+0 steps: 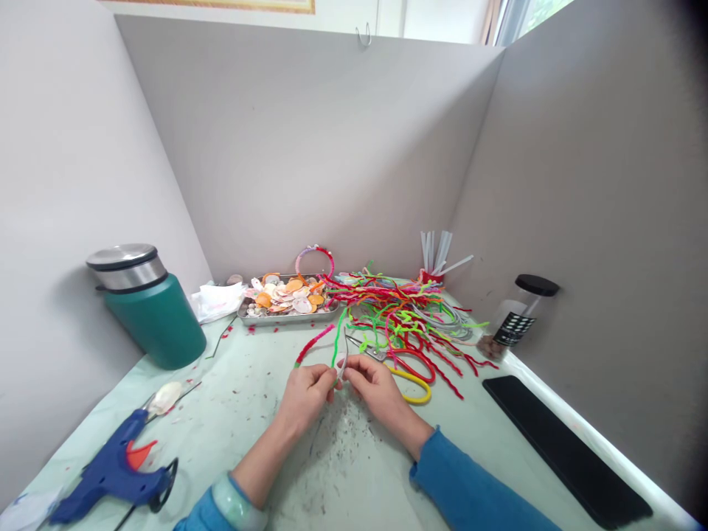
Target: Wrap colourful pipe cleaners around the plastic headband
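My left hand [305, 391] is closed in a pinch at the middle of the table. From it rise a curved red fuzzy pipe cleaner [314, 344] and a bright green pipe cleaner [338, 338]. Close beside it, my right hand [378, 385] pinches a thin pale grey strand [346, 351]; the fingertips of both hands nearly meet. Whether the strands are joined inside the fingers is hidden. Just beyond my right hand lie scissors [416, 375] with red and yellow handles, partly under a heap of coloured pipe cleaners [403, 302].
A metal tray [287, 318] of shells and buttons stands at the back, a decorated hoop [315, 249] behind it. Left are a green bottle [158, 317] and a blue glue gun [119, 464]. Right are glue sticks [436, 251], a clear jar [517, 317] and a black slab [564, 450].
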The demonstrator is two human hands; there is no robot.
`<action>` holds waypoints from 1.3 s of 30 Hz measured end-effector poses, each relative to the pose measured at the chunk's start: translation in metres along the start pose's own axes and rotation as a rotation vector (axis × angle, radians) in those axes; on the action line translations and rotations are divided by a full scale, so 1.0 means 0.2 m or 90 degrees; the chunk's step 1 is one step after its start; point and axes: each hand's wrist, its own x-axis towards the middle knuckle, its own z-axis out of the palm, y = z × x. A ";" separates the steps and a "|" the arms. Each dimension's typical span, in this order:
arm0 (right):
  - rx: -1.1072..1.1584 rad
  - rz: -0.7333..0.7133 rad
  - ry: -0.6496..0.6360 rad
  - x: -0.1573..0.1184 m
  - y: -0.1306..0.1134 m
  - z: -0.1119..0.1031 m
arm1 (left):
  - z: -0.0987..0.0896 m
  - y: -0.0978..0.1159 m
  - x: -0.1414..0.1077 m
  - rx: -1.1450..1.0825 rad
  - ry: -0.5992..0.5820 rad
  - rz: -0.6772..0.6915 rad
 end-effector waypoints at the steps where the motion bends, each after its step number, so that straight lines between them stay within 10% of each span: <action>1: 0.038 0.018 -0.014 0.00 0.00 0.00 | 0.00 -0.01 0.00 -0.012 -0.009 -0.010; 6: 0.137 0.070 -0.074 -0.01 -0.01 0.01 | 0.01 -0.02 0.03 -0.047 -0.062 -0.067; 14: -0.182 -0.120 -0.012 -0.03 -0.03 0.01 | 0.00 -0.01 0.02 -0.014 -0.022 0.010; 24: -0.325 -0.119 0.045 -0.03 0.00 -0.01 | 0.01 -0.02 0.00 0.050 0.040 0.125; 33: -0.223 -0.107 0.011 -0.04 -0.03 0.01 | -0.01 -0.02 0.02 0.083 0.170 0.124; 39: 0.153 0.102 -0.035 -0.02 -0.01 0.04 | -0.01 -0.03 0.01 0.101 0.182 0.132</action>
